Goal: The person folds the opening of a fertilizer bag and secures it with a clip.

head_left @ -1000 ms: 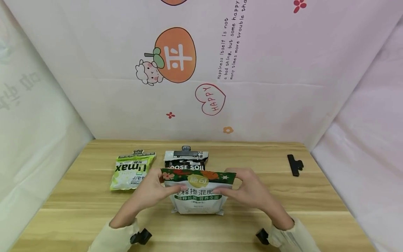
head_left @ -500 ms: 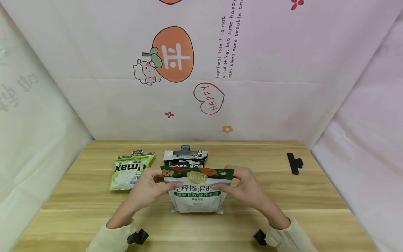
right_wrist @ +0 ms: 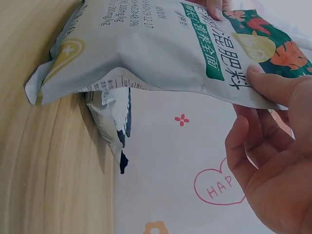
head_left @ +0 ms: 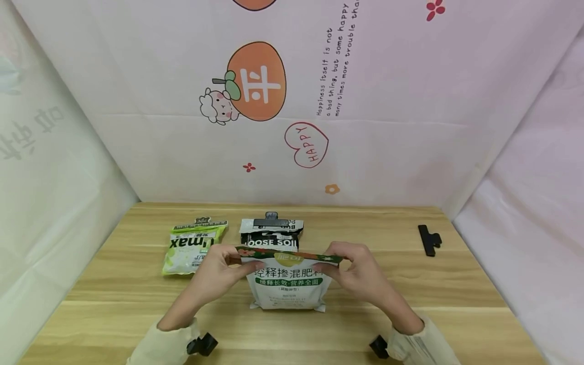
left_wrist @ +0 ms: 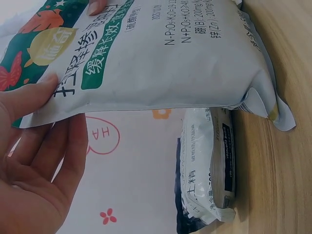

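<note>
A white fertilizer bag (head_left: 289, 299) with a green, flower-printed top band stands upright on the wooden table, in the middle of the head view. My left hand (head_left: 216, 271) pinches its upper left side, thumb on the front and fingers behind. At the upper right side my right hand (head_left: 360, 271) pinches it the same way. The band leans back, so only a narrow strip of it shows from above. In the left wrist view the thumb presses on the bag (left_wrist: 156, 73) just below the band. Both wrist views show the fingers curled behind the film.
Directly behind stands a black-and-white soil bag (head_left: 272, 241), its top held by a dark clip (head_left: 271, 221). To the left lies a green-and-white bag (head_left: 184, 256) with a clip (head_left: 202, 221) on its top. A loose black clip (head_left: 429, 240) lies at the right. A printed cloth (head_left: 388, 152) hangs behind.
The top band of the fertilizer bag has tipped back and looks narrower. Both hands keep their hold at its sides. The head view has shifted slightly.
</note>
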### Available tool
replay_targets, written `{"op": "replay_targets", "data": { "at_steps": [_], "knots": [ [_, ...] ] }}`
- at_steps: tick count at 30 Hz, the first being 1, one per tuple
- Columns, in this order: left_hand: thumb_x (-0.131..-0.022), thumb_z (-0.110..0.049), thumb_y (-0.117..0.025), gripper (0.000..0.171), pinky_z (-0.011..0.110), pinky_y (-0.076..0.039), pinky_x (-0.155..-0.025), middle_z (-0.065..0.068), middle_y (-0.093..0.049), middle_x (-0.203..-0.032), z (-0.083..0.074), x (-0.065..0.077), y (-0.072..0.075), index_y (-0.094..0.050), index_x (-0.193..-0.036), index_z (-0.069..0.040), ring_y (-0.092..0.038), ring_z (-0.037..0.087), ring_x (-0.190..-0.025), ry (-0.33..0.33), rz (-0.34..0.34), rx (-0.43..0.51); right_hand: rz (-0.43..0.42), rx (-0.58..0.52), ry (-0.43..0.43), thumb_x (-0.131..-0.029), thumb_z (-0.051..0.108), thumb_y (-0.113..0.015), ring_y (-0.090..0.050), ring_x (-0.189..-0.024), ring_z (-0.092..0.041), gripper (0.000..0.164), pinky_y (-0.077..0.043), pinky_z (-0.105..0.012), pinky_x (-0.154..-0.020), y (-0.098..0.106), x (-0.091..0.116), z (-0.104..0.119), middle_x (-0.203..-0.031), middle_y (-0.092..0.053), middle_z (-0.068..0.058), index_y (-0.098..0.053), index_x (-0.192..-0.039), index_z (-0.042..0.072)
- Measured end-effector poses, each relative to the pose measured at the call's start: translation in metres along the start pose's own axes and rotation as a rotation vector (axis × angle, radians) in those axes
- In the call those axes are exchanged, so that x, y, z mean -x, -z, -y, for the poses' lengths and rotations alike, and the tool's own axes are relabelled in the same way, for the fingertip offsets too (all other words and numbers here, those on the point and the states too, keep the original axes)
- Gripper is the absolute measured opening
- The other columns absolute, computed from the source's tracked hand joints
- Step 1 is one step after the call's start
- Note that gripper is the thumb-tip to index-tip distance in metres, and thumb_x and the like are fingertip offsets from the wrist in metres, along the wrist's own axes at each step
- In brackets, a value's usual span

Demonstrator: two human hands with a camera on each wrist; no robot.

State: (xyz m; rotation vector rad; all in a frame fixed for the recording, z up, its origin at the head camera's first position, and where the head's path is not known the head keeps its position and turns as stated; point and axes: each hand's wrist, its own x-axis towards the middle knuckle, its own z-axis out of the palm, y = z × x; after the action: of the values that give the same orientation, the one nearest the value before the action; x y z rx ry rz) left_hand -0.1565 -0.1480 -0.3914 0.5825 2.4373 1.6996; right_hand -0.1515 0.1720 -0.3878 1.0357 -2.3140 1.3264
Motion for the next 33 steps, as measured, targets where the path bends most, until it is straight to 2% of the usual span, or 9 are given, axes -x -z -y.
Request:
{"op": "replay_targets", "data": {
  "at_steps": [5, 8, 13, 18, 22, 25, 28, 32, 33],
  "knots": [
    [-0.090, -0.022, -0.083, 0.015, 0.032, -0.067, -0.068, 0.002, -0.083, -0.106, 0.002, 0.000, -0.002, -0.083, -0.105, -0.019, -0.078, 0.008, -0.090, -0.065, -0.035, -0.030, -0.010, 0.037, 0.097, -0.083, -0.002, -0.086, -0.068, -0.069, -0.003, 0.021, -0.059, -0.016, -0.065, 0.002, -0.001, 0.000, -0.078, -0.075, 0.005, -0.074, -0.084, 0.015],
    [-0.091, -0.017, -0.083, 0.015, 0.031, -0.067, -0.070, 0.002, -0.083, -0.104, 0.002, -0.002, -0.004, -0.083, -0.106, -0.018, -0.078, 0.008, -0.086, -0.113, -0.058, -0.035, -0.006, 0.062, 0.127, -0.081, -0.005, -0.085, -0.069, -0.070, -0.004, 0.022, -0.059, -0.013, -0.065, 0.004, -0.002, 0.001, -0.079, -0.075, 0.004, -0.076, -0.088, 0.014],
    [-0.092, -0.014, -0.081, 0.015, 0.028, -0.065, -0.066, 0.003, -0.083, -0.103, 0.003, -0.002, -0.004, -0.083, -0.107, -0.015, -0.077, 0.008, -0.082, -0.141, -0.074, -0.017, -0.001, 0.108, 0.164, -0.079, -0.007, -0.085, -0.062, -0.069, -0.001, 0.027, -0.053, -0.010, -0.062, 0.006, -0.003, -0.002, -0.078, -0.073, 0.004, -0.079, -0.093, 0.015],
    [-0.093, -0.007, -0.078, 0.016, 0.026, -0.062, -0.060, 0.006, -0.083, -0.105, 0.004, -0.002, 0.000, -0.083, -0.108, -0.013, -0.073, 0.006, -0.075, -0.152, -0.040, -0.012, 0.017, 0.097, 0.167, -0.081, -0.010, -0.083, -0.064, -0.070, -0.003, 0.029, -0.054, -0.011, -0.064, 0.008, -0.002, -0.007, -0.079, -0.071, 0.005, -0.079, -0.098, 0.014],
    [-0.093, 0.005, -0.070, 0.028, 0.023, -0.056, -0.053, 0.010, -0.081, -0.114, 0.003, -0.003, 0.005, -0.082, -0.112, -0.013, -0.074, 0.004, -0.082, -0.139, 0.012, -0.017, 0.053, 0.070, 0.107, -0.084, -0.013, -0.078, -0.063, -0.075, -0.002, 0.036, -0.056, -0.015, -0.065, 0.012, 0.000, -0.010, -0.082, -0.071, 0.004, -0.080, -0.106, 0.015],
    [-0.090, 0.015, -0.062, 0.040, 0.021, -0.051, -0.049, 0.016, -0.079, -0.120, 0.004, -0.003, 0.008, -0.081, -0.116, -0.009, -0.076, 0.002, -0.097, -0.145, 0.051, -0.008, 0.074, 0.061, 0.075, -0.086, -0.013, -0.077, -0.055, -0.074, 0.001, 0.039, -0.052, -0.016, -0.061, 0.015, 0.002, -0.013, -0.081, -0.069, 0.005, -0.080, -0.112, 0.017],
    [-0.089, 0.018, -0.058, 0.044, 0.017, -0.043, -0.045, 0.018, -0.078, -0.122, 0.006, -0.004, 0.010, -0.080, -0.118, -0.007, -0.065, -0.005, -0.074, -0.165, 0.073, -0.003, 0.086, 0.047, 0.087, -0.088, -0.012, -0.075, -0.046, -0.070, 0.001, 0.039, -0.044, -0.017, -0.056, 0.017, 0.003, -0.016, -0.078, -0.065, 0.007, -0.079, -0.117, 0.014],
    [-0.089, 0.020, -0.055, 0.048, 0.013, -0.036, -0.042, 0.018, -0.077, -0.122, 0.009, -0.004, 0.013, -0.079, -0.119, -0.007, -0.032, -0.002, -0.049, -0.186, 0.081, 0.008, 0.107, 0.000, 0.097, -0.088, -0.019, -0.069, -0.040, -0.069, 0.002, 0.048, -0.037, -0.013, -0.054, 0.020, 0.004, -0.020, -0.079, -0.062, 0.009, -0.078, -0.122, 0.014],
    [-0.088, 0.021, -0.052, 0.051, 0.013, -0.034, -0.041, 0.017, -0.077, -0.122, 0.010, -0.003, 0.013, -0.079, -0.119, -0.008, -0.029, -0.002, -0.047, -0.187, 0.081, 0.011, 0.114, -0.015, 0.102, -0.088, -0.022, -0.066, -0.038, -0.069, 0.002, 0.052, -0.036, -0.012, -0.054, 0.020, 0.004, -0.021, -0.079, -0.061, 0.008, -0.078, -0.123, 0.014]
  ]
}}
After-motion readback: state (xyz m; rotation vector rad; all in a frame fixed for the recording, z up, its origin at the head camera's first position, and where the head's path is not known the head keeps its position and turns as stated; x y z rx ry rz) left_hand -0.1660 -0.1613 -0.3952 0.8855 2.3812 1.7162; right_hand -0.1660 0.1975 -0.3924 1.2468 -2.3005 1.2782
